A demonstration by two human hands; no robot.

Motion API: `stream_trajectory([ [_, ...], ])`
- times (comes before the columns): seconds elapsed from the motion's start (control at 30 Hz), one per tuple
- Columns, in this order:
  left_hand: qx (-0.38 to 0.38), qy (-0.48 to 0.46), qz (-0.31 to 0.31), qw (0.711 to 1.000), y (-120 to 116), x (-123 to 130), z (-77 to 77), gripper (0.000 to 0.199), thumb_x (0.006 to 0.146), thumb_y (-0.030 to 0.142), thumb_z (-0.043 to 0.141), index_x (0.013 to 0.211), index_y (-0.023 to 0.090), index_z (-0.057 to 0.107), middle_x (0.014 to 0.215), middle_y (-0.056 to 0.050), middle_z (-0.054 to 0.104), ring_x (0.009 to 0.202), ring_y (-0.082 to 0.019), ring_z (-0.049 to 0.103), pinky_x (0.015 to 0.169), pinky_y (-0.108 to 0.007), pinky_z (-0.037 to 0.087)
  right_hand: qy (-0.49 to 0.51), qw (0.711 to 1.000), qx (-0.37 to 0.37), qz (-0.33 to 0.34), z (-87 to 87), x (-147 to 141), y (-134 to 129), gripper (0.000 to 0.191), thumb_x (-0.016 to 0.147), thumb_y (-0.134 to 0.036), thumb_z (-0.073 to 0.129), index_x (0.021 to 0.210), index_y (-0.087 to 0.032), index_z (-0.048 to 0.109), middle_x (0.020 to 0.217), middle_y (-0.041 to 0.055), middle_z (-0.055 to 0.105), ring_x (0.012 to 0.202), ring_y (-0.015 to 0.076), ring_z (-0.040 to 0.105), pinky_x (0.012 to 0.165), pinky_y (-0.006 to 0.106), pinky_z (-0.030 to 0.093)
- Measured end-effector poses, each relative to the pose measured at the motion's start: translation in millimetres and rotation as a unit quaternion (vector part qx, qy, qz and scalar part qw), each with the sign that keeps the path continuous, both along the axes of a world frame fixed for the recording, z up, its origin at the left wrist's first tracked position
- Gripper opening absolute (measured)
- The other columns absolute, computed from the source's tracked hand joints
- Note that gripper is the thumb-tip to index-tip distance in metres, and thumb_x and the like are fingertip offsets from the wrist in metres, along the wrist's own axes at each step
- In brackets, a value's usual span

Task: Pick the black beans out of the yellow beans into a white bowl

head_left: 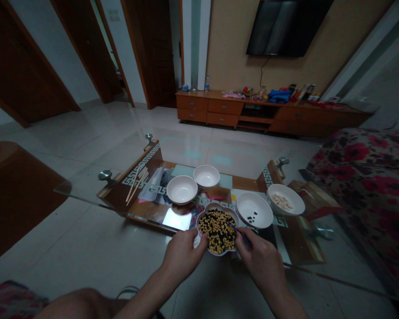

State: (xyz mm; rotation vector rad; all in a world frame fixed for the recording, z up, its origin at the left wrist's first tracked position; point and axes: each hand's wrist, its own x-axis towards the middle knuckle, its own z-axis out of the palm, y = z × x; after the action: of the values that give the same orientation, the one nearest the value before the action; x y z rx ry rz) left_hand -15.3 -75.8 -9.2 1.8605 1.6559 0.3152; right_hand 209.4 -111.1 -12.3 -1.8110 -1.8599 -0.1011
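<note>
While the left hand (181,254) holds the bean dish (216,232), white bowls (254,210) stand beyond.

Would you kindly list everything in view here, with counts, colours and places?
dish: 1, white and purple, near table edge
beans: many, yellow and black, in dish
bowls: 4, white, on table; black beans in one, pale pieces in another
table: 1, glass, centre
pale chopsticks: 2, on table, left
TV: 1, black, on wall
cabinet: 1, wooden, under TV
sofa: 1, red floral, right
doors: 3, brown, far left
left hand: 1, on dish
right hand: 1, holding dark chopsticks
</note>
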Motion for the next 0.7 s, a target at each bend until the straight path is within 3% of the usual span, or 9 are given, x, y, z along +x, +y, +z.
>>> stream_trajectory([
  [0.7,0.008,0.001,0.002,1.000,-0.1,0.1,-2.1,0.048,0.099,0.051,0.047,0.073,0.018,0.069,0.070,-0.006,0.070,0.068,-0.020,0.063,0.060,-0.031,0.023,-0.050,0.999,0.000,-0.004,-8.0,1.4,1.9,0.043,0.105,-0.040,0.040,0.110,-0.023,0.079,0.089,0.0053,0.081,0.068,0.0168,0.075,0.057,0.024,0.048],
])
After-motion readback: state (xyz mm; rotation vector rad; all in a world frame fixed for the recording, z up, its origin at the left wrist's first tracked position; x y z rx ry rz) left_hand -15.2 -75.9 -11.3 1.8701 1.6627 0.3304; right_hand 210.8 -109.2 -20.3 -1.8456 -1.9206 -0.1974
